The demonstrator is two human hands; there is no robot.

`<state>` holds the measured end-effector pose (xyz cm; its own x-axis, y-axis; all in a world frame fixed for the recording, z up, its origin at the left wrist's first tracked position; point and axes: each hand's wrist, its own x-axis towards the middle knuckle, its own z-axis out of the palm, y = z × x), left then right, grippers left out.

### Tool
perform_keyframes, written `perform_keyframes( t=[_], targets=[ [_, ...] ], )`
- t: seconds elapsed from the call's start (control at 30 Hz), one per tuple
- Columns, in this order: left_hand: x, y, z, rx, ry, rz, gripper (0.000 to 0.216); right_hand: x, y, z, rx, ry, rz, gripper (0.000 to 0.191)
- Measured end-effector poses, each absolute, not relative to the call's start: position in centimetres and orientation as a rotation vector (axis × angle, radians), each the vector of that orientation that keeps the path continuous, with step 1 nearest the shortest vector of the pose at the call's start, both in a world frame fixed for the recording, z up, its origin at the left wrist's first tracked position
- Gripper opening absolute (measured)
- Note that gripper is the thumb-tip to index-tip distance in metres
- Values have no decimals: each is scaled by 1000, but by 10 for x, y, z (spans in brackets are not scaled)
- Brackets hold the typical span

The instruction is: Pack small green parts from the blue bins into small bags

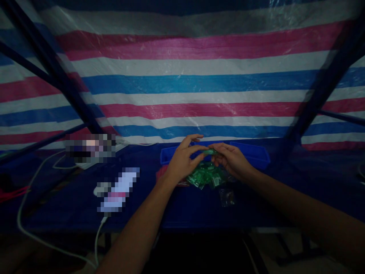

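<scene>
Between my two hands is a small green packet (210,151), held above a heap of green plastic packets (203,176). My left hand (184,158) pinches its left end with thumb and a finger, while another finger stretches out above. On the other end, my right hand (229,158) closes thumb and fingers round the packet. Exactly what the packet contains is too dark to tell. Pinkish-red packets (162,172) lie beside the heap, partly behind my left wrist. A clear packet (227,198) rests in front of the heap.
Blue trays (253,155) stand behind the heap on the blue table (188,213). To the left lie a blurred-out phone (121,190) on a white cable (96,238), a small white object (99,189) and a power strip (88,163). Blue metal bars slant up both sides before a striped tarp (199,83).
</scene>
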<state>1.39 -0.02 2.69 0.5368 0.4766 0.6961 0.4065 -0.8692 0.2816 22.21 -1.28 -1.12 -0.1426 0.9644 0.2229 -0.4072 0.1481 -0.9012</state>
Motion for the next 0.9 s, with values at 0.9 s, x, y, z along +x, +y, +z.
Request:
perform_keyframes(
  t=[0.9],
  targets=[
    [-35, 38, 26, 2494, 1478, 1369, 31, 225, -14, -9, -818, -1205, 1300, 38]
  ],
)
